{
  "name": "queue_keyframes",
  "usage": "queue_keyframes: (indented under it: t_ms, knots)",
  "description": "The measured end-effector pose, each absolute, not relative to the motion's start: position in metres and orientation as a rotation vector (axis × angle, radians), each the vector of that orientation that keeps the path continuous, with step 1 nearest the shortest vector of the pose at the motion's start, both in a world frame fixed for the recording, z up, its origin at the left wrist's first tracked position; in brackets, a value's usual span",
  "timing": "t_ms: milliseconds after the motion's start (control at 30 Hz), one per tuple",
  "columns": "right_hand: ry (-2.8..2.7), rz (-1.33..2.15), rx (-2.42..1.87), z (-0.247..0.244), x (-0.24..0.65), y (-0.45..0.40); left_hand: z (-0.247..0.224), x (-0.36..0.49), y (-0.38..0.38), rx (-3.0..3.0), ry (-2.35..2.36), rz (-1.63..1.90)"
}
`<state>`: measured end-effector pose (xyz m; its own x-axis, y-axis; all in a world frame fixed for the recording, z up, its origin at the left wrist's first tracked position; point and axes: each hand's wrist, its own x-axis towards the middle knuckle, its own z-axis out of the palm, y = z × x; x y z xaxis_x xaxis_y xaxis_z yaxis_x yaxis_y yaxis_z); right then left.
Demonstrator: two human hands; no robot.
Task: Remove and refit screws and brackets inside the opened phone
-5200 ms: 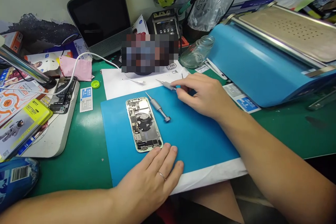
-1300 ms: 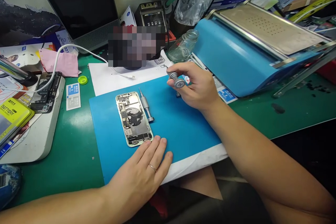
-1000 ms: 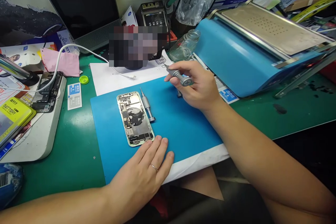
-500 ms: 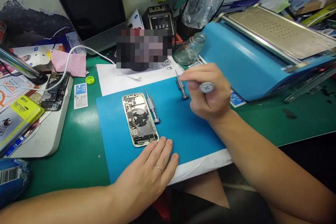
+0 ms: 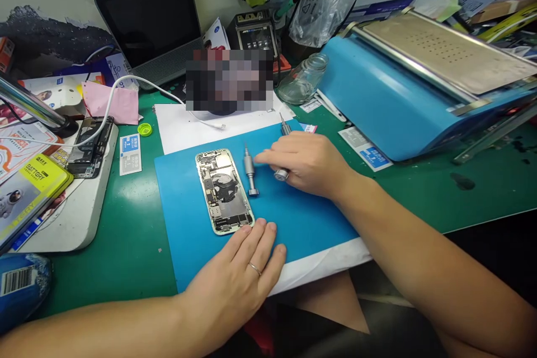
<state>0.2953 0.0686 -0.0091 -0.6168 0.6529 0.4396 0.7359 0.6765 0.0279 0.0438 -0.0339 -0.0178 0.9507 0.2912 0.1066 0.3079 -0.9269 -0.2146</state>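
An opened phone (image 5: 230,207), its inner boards showing, lies on the blue mat (image 5: 310,224). My left hand (image 5: 239,268) rests flat by its lower edge, fingers stretched and fingertips at the frame. In my curled right hand (image 5: 310,162) is a screwdriver (image 5: 281,174), of which only the round end cap shows. The right index finger reaches to a second grey screwdriver (image 5: 250,168) lying just right of the phone; whether it touches is hard to tell. Beyond my right hand lies a third screwdriver (image 5: 285,125), partly hidden by it.
A blue machine with a perforated metal plate (image 5: 440,47) stands at the right. Behind the mat are a glass jar (image 5: 304,79), white paper (image 5: 172,128) and a white cable (image 5: 109,98). Another opened phone (image 5: 90,148) lies on a white device at the left.
My right hand has come down and left, toward the screwdriver near the phone. That screwdriver's tip has swung right, away from the phone. My left hand has stayed put.
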Motion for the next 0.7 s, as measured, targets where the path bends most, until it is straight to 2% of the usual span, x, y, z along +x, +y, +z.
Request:
queue_keyframes:
  t_ms: [233,700]
  knots:
    - [-1.944,-0.274,-1.643,-0.009,0.312,0.070,-0.018,0.043,-0.034,-2.883,-0.442,-0.109]
    - [-2.106,-0.264,-1.779,-0.006,0.299,0.046,-0.015,0.043,-0.032,-2.896,-0.420,-0.087]
